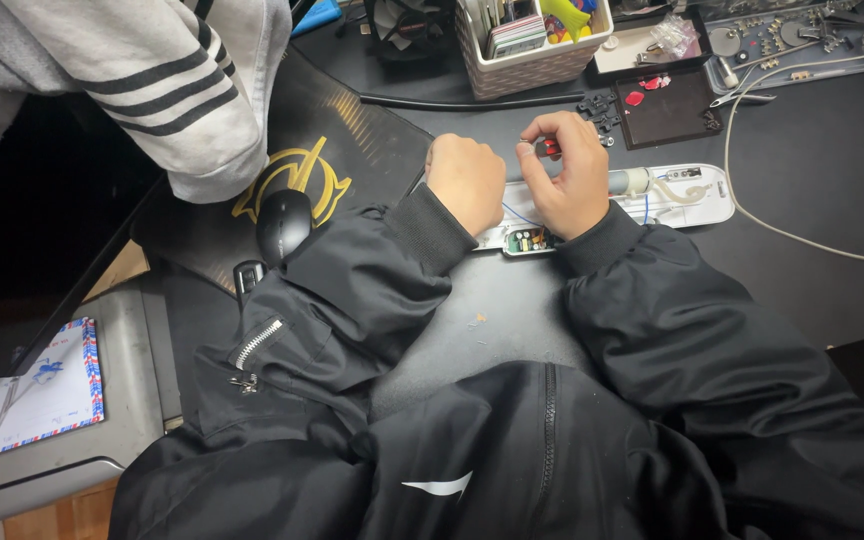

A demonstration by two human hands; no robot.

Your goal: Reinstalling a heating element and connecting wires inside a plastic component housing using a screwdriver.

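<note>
Around the two hands, the worktop (822, 290) is free at 4 o'clock, up to the thin white cable (802, 238). At 12 o'clock the woven basket (527, 65) and the dark tray (667, 115) with small parts block the way. At 9 o'clock a black mouse (283, 222) and another person's striped sleeve (187, 105) stand close.

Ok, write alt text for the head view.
Two hands in black jacket sleeves work over an opened long white plastic device with exposed wiring on a dark desk: the left hand is fisted, and the right hand pinches a small red-handled tool. A black computer mouse sits to the left.
</note>
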